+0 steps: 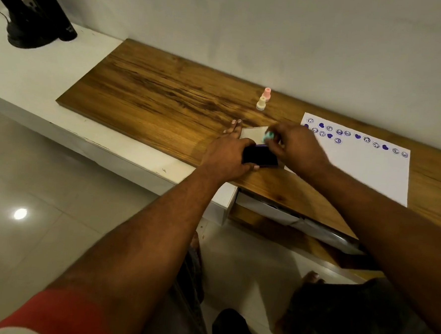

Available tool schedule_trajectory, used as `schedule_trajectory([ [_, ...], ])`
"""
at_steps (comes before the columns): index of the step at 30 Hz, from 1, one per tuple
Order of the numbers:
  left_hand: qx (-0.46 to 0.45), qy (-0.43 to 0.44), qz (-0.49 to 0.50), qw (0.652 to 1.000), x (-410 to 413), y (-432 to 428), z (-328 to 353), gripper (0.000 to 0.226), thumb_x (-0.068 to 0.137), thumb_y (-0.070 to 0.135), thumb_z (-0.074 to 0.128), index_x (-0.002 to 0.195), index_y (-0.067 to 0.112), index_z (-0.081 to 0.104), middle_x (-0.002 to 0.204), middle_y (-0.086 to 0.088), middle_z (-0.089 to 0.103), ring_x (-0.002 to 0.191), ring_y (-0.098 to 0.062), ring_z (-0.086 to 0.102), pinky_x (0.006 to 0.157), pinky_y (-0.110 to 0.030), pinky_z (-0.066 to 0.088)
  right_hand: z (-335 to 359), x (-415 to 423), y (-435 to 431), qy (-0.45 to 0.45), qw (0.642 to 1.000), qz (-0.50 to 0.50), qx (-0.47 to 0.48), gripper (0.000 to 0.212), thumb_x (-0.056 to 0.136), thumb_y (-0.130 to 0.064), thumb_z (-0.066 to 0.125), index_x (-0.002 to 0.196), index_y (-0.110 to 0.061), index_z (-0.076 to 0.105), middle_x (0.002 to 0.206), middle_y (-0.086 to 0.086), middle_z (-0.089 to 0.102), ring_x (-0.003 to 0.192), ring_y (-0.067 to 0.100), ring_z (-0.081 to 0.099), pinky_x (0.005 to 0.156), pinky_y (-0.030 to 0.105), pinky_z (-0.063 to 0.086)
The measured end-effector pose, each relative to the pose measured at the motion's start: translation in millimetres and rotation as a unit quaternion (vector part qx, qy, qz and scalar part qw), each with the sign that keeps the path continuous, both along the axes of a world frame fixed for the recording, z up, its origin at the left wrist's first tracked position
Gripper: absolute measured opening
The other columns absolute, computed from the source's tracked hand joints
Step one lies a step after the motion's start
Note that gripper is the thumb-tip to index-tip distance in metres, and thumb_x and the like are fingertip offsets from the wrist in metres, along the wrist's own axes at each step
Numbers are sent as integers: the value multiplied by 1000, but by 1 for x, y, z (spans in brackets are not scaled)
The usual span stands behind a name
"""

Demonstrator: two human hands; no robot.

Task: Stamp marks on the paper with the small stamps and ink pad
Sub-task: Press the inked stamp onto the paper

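Near the desk's (152,85) front edge, my left hand (225,154) gripped the ink pad (260,156); my right hand (300,148) pinched a teal stamp (268,136) above it, the paper (363,170) just right.

Your table (151,90) is grained wood (satin sheen), the paper (369,170) matt white, the floor tiles (32,181) glossy.

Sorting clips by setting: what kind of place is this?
Probably a room in a home: a low wood-topped cabinet against a plain wall, glossy floor tiles, and a dark ornament on the white ledge.
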State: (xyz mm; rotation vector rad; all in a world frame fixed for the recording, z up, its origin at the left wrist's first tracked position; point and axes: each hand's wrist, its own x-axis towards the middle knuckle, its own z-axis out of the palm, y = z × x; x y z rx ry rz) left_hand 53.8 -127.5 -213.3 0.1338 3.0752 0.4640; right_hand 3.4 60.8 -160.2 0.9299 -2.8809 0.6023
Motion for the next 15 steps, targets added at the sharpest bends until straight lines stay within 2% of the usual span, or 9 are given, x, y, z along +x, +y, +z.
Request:
schedule_trajectory([
  [3, 10, -3, 6, 1000, -2, -1, -1, 76, 83, 70, 71, 147, 34, 55, 170, -14, 24, 155, -31, 25, 116, -48, 39, 34, -11, -5, 128, 984, -28, -117, 29, 97, -40, 62, 117, -20, 69, 98, 0, 69, 81, 11, 60, 72, 26, 47],
  [4, 13, -5, 8, 1000, -3, -2, -1, 77, 82, 70, 72, 147, 34, 55, 170, -14, 24, 155, -31, 24, 117, -48, 38, 36, -10, -7, 137, 981, -42, -133, 28, 97, -40, 61, 117, -21, 68, 99, -1, 69, 81, 11, 60, 71, 25, 46],
  [5, 13, -7, 11, 1000, -4, -2, -1, 77, 81, 71, 72, 147, 34, 55, 170, -14, 21, 157, -30, 21, 117, -47, 36, 27, -7, -9, 107, 985, -49, -125, 28, 98, -37, 61, 118, -19, 68, 103, 1, 69, 85, 15, 63, 73, 26, 47],
  [8, 20, -6, 18, 1000, -7, -1, -3, 76, 79, 70, 75, 145, 36, 57, 172, -14, 14, 159, -28, 11, 119, -44, 33, -24, 24, -11, -83, 994, -73, 27, 34, 105, -31, 53, 132, -12, 63, 126, 13, 67, 111, 30, 65, 92, 33, 49],
  [10, 24, -6, 24, 999, -7, -1, -5, 77, 78, 70, 76, 145, 36, 57, 172, -14, 14, 159, -28, 11, 118, -44, 34, -40, 27, -9, -91, 991, -85, 50, 35, 106, -31, 52, 135, -13, 62, 129, 13, 67, 112, 30, 65, 97, 35, 50],
  [15, 23, -16, 23, 999, -7, 1, 2, 78, 78, 68, 77, 145, 34, 58, 172, -16, 16, 159, -29, 11, 121, -44, 30, -35, 14, -10, -70, 992, -83, 59, 30, 104, -31, 54, 124, -13, 67, 113, 13, 72, 98, 29, 67, 87, 35, 52],
])
